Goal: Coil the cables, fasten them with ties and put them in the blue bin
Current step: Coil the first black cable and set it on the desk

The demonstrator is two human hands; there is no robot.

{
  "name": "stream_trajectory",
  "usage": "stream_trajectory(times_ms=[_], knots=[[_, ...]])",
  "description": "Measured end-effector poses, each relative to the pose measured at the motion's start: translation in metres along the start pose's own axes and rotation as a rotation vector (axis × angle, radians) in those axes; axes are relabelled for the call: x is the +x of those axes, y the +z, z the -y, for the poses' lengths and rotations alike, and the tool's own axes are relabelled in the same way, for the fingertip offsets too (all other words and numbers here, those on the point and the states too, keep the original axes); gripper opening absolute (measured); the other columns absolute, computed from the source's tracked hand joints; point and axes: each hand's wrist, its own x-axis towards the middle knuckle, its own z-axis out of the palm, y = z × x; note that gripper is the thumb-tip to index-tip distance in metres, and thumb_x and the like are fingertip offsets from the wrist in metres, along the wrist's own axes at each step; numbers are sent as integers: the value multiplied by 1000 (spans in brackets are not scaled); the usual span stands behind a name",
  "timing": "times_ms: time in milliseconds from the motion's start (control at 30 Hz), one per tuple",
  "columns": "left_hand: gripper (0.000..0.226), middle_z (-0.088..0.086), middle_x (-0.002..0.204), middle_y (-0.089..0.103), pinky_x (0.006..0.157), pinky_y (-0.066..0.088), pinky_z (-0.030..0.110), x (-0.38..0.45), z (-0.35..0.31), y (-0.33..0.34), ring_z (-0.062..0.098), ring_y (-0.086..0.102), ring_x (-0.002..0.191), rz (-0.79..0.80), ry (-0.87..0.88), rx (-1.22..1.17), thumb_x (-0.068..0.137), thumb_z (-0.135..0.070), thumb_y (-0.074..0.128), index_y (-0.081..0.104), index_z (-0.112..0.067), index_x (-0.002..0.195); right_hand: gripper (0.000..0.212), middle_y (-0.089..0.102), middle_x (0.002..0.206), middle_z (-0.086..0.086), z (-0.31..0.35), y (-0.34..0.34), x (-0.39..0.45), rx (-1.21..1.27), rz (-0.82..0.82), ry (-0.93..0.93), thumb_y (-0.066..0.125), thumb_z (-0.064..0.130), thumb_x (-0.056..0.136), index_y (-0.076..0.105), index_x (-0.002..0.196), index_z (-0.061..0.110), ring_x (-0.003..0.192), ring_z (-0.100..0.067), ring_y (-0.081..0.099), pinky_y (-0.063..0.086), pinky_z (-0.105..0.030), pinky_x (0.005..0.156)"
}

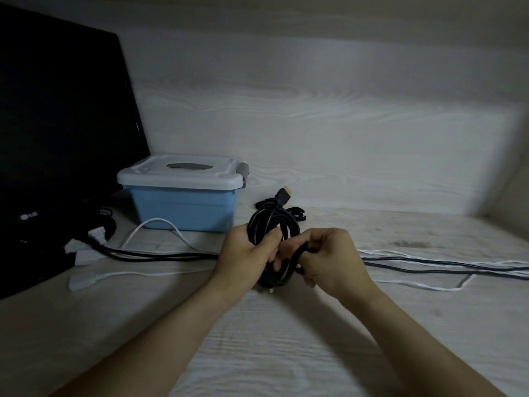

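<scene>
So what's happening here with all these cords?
A person is bundling cables. The left hand grips a coiled black cable upright above the table, while the right hand pinches a black tie at the coil. The blue bin behind has its white lid on. More black and white cables lie loose across the table.

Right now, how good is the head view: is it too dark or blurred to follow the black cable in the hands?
Head view: dim and greyish, brightest on the wall at right; the monitor is near black. The coiled black cable shows against the pale table, but its strands merge between the left hand and right hand. Wide-angle bending curves the edges; the far-right corner is smeared.
</scene>
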Motion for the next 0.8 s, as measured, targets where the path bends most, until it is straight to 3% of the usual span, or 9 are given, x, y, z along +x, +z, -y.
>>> stream_trajectory(times_ms=[100, 167, 267, 400, 533, 600, 700, 800], knots=[[42, -3, 49, 55, 57, 45, 23, 0, -1, 1, 11, 54, 51, -30, 10, 55, 96, -16, 60, 54, -11, 55, 38, 68, 60, -11, -2, 1, 2, 22, 14, 25, 53, -16, 84, 72, 64, 10, 41, -20, 42, 36, -26, 39], [34, -3, 59, 60, 62, 47, 26, 2, -1, 0, 11, 58, 60, -7, 16, 63, 95, -29, 63, 62, -11, 66, 32, 64, 64, -21, -4, 6, 1, 27, 23, 21, 53, -14, 85, 71, 70, 8, 40, -20, 43, 37, -25, 39], [32, -2, 71, 67, 69, 51, 29, 4, 1, -2, 11, 64, 71, 48, 35, 71, 90, -43, 59, 68, -15, 79, 30, 57, 60, -20, -7, 12, -1, 55, -26, 23, 50, -13, 86, 68, 72, 5, 37, -18, 42, 36, -22, 38], [25, -2, 77, 69, 71, 51, 24, 1, 0, 4, 8, 65, 75, 74, 53, 83, 94, -34, 61, 67, -10, 90, 17, 59, 56, -22, -8, 14, 0, 48, -185, 58, 59, -3, 86, 65, 70, -4, 32, -15, 43, 35, -19, 37], [16, 5, 76, 69, 68, 51, 24, 1, 2, 6, 8, 64, 71, 0, 58, 93, 95, -20, 62, 66, -5, 90, 22, 61, 49, -17, -11, 12, 1, 33, -285, 98, 66, 3, 81, 62, 59, 1, 30, -17, 44, 37, -21, 38], [14, 5, 76, 70, 67, 51, 22, 0, 1, 6, 6, 64, 70, 27, 66, 109, 95, -20, 63, 66, -7, 91, 24, 62, 49, -16, -12, 11, 2, 39, -271, 114, 64, 2, 82, 62, 59, -1, 31, -18, 44, 37, -23, 38], [10, -11, 69, 67, 64, 46, 14, -3, -3, 6, -1, 61, 67, 59, 73, 122, 94, -22, 64, 66, -16, 86, 23, 56, 50, -14, -13, 12, 0, 100, -167, 143, 53, -5, 87, 61, 66, -7, 35, -17, 44, 37, -23, 39], [11, -12, 67, 66, 64, 46, 16, -4, -7, 5, 1, 61, 67, 79, 64, 96, 92, -27, 65, 66, -20, 84, 37, 51, 57, -16, -13, 13, 0, 165, -41, 179, 43, -6, 92, 56, 59, 2, 39, -16, 40, 34, -24, 41]])
